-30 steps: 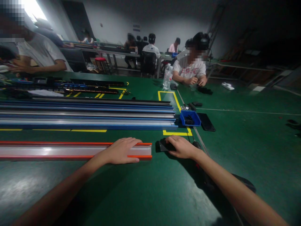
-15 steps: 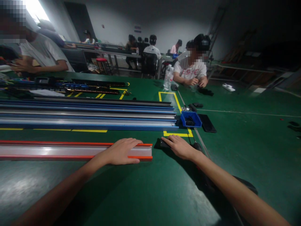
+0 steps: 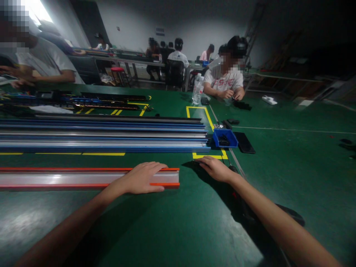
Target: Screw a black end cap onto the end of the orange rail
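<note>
A long metal profile with orange edges and a pale, shiny trough lies along the table at the left. My left hand grips across it near its right end, thumb on the near edge and fingers over the far one. Just right of that end, apart from it, my right hand holds a small flat black piece, seen almost edge-on and partly covered by the fingers. My right forearm hides part of some dark objects on the table.
Several blue and black profiles lie parallel behind the orange one. A blue bin with small black parts stands beside a black phone-like slab. Farther back are water bottles, dark assemblies with wires, and a seated co-worker.
My right hand has lifted slightly and tilted the black piece, so less of its face shows. My left hand keeps its place on the profile. The view has shifted slightly.
</note>
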`<state>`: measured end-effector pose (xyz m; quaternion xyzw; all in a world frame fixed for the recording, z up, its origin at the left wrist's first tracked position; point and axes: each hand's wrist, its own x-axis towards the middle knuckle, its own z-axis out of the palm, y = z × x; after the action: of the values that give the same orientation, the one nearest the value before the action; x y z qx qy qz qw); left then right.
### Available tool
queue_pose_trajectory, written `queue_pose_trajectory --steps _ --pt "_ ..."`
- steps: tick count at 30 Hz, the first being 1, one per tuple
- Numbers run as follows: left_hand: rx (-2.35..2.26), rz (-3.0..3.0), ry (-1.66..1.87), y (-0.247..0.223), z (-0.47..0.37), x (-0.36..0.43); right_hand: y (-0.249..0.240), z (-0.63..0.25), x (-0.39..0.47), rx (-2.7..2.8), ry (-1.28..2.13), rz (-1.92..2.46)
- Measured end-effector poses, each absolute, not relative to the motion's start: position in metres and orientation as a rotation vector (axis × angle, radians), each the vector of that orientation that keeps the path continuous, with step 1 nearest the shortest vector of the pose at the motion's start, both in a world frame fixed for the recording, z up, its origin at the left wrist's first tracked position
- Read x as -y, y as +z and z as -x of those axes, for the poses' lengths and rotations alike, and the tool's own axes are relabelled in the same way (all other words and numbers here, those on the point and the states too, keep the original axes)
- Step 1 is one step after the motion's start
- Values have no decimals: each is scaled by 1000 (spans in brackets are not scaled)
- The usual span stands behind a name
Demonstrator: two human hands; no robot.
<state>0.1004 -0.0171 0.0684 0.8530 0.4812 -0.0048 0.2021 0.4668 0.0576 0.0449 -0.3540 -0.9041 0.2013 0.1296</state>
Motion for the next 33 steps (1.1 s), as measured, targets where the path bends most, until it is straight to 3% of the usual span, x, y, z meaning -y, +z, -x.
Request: queue_pose_trajectory --steps 13,33 --pt "-1357 -2361 -38 71 -100 17 40 -469 -64 2563 705 974" --pt "-1362 -2414 -27 69 -101 18 52 -467 -59 2569 611 983"
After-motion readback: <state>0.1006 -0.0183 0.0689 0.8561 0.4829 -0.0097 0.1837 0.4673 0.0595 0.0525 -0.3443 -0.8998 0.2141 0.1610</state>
